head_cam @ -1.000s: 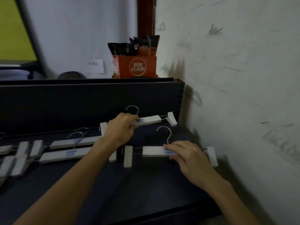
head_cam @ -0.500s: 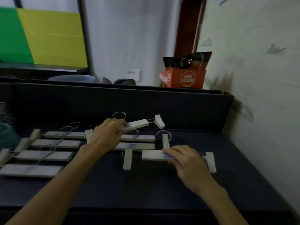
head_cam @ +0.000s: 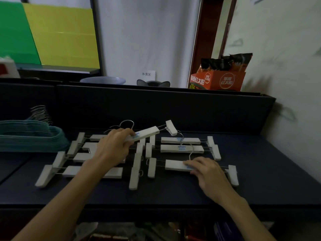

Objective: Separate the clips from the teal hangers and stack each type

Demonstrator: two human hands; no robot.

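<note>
Stack of teal velvet-look hangers: set at far left of the dark surface. White wooden clip hangers with wire hooks: two groups laid flat, left and centre-right. Left hand: one raised clip hanger is gripped at its bar. Right hand: fingers are laid nearly flat on the nearest clip hanger. Handling is judged light and rigid; the bar is best taken, the clips being loose-sliding.

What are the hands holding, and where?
Left hand grips a white clip hanger by its bar's end. Right hand fingers rest on another hanger's bar.
</note>
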